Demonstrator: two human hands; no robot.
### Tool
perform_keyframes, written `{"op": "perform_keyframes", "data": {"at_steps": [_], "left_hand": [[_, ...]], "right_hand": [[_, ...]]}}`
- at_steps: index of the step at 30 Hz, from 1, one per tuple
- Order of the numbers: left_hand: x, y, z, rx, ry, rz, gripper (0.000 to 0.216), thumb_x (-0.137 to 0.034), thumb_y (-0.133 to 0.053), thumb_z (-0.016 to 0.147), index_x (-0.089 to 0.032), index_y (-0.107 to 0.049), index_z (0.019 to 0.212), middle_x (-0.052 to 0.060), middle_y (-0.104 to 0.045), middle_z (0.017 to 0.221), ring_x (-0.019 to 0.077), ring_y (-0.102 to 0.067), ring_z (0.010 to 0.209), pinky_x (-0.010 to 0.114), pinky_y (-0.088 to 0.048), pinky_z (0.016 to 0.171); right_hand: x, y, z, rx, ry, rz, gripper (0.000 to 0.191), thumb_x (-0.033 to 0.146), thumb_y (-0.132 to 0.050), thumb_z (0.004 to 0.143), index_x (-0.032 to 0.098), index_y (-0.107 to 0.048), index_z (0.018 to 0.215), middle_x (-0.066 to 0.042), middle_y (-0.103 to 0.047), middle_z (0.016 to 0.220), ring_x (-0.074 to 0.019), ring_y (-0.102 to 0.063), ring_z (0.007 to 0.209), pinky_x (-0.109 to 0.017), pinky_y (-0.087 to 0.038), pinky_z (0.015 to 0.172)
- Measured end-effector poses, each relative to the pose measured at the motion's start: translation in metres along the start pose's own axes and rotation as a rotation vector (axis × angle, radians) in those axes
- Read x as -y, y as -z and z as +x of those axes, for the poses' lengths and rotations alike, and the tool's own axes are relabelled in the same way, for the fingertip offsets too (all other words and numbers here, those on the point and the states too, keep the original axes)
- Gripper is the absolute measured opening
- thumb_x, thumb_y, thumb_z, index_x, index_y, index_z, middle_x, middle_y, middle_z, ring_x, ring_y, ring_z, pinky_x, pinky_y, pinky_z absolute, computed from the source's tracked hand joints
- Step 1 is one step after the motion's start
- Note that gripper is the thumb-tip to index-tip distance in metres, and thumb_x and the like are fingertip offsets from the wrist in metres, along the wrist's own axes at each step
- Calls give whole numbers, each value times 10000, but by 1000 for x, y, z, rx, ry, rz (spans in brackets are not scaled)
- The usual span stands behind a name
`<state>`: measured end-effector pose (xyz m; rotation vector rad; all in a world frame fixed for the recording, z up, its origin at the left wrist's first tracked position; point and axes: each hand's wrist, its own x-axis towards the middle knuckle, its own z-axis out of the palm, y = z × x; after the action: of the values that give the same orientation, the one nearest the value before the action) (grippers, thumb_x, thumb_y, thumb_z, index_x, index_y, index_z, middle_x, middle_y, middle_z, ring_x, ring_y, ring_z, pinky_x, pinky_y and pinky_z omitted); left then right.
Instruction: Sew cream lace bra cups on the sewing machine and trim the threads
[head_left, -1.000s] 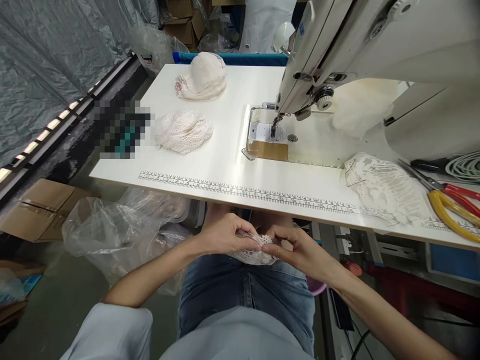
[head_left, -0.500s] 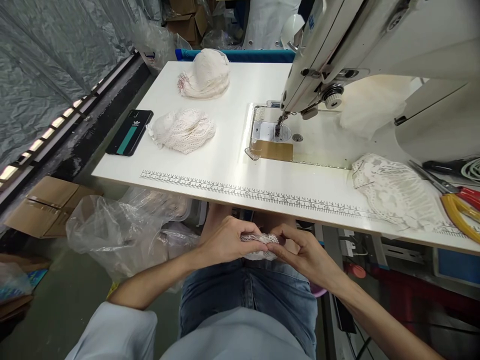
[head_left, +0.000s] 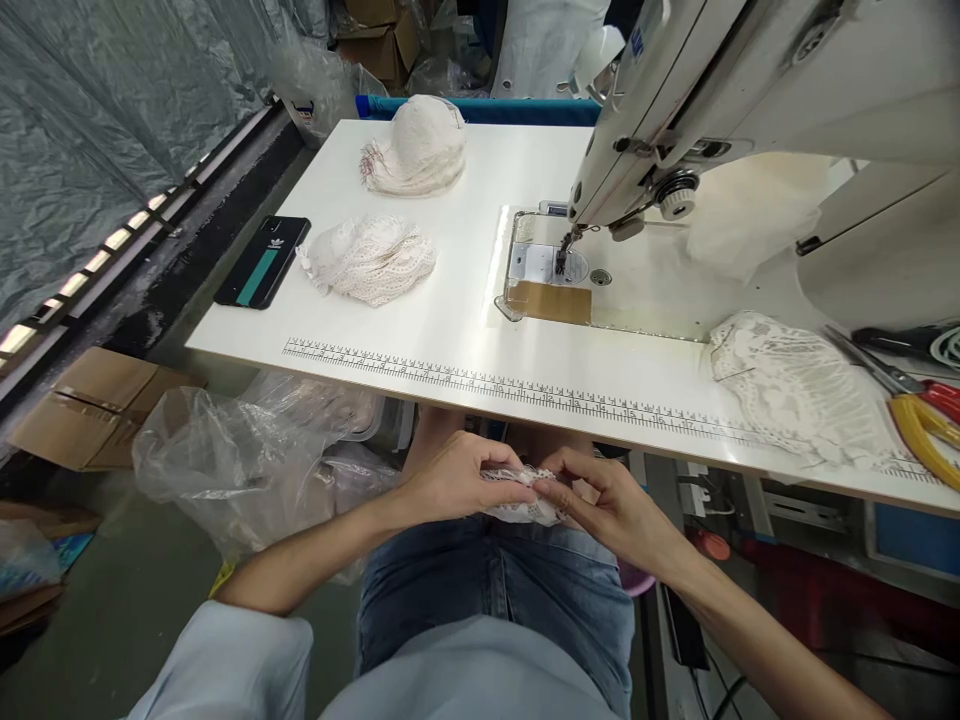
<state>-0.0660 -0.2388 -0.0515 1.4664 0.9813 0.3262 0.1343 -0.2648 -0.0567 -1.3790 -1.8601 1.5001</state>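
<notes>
Over my lap, just below the table's front edge, my left hand pinches a bunched piece of white lace between thumb and fingers. My right hand grips the same lace from the other side, its thumb and fingertips closed close to the left thumb. Part of the lace is hidden by my fingers. On the table above lie a gathered bundle of white lace and a rounded cream fabric piece. More white lace rests at the table's right.
A sewing machine stands on the white table, which has a printed ruler along its front. A black phone lies at the left edge. Scissors sit at the right. Below are a clear plastic bag and a cardboard box.
The lace between my hands has shifted slightly, and a little more shows beneath my fingers. My hands stay almost in place. The view has shifted slightly.
</notes>
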Motion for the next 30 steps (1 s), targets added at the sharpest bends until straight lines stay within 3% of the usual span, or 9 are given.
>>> {"op": "perform_keyframes", "data": {"at_steps": [11,14,17,21,24,27,30], "left_hand": [[1,-1,-1,-85,-1,-36,253,-378,-673,742,-138,-675,822,6,-634,718,109,-533,672,177,-372,585],[-18,7,-9,-133,-12,34,227,-354,-617,792,-137,-680,796,-4,-603,642,80,-479,574,172,-340,525],[-51,34,-3,-92,-97,199,255,-358,-566,828,-139,-693,802,-2,-591,606,69,-442,516,181,-314,492],[-94,90,54,-11,-262,455,212,-318,-592,798,-133,-690,767,15,-639,693,91,-526,598,189,-367,554],[-108,122,118,71,-249,547,190,-303,-614,765,-124,-670,733,18,-635,697,107,-548,645,195,-375,564],[-108,134,166,109,-210,599,146,-262,-626,746,-123,-668,729,29,-652,738,123,-566,682,209,-382,578],[-104,133,187,144,-195,653,149,-278,-645,732,-131,-675,739,25,-650,723,125,-552,643,220,-359,546]], "right_hand": [[4,-1,3,-76,-8,49,318,444,-490,869,182,-497,687,26,-458,588,-90,-390,516,-209,-314,461],[18,0,1,-87,15,55,307,428,-486,873,186,-476,684,35,-429,559,-84,-359,486,-209,-283,437],[39,11,11,-127,104,-25,317,415,-459,888,192,-447,663,37,-411,544,-86,-348,478,-215,-259,434],[50,46,50,-295,222,-282,357,400,-388,911,205,-375,612,35,-403,503,-100,-378,470,-230,-283,467],[37,83,81,-429,173,-526,323,371,-368,913,206,-415,640,23,-477,505,-116,-434,450,-238,-311,476],[17,111,94,-528,162,-663,243,316,-341,928,191,-512,808,12,-567,558,-126,-485,430,-230,-325,437],[7,123,94,-535,351,-799,253,225,-316,942,170,-551,1018,-49,-663,799,-133,-574,543,-222,-386,450]]}}
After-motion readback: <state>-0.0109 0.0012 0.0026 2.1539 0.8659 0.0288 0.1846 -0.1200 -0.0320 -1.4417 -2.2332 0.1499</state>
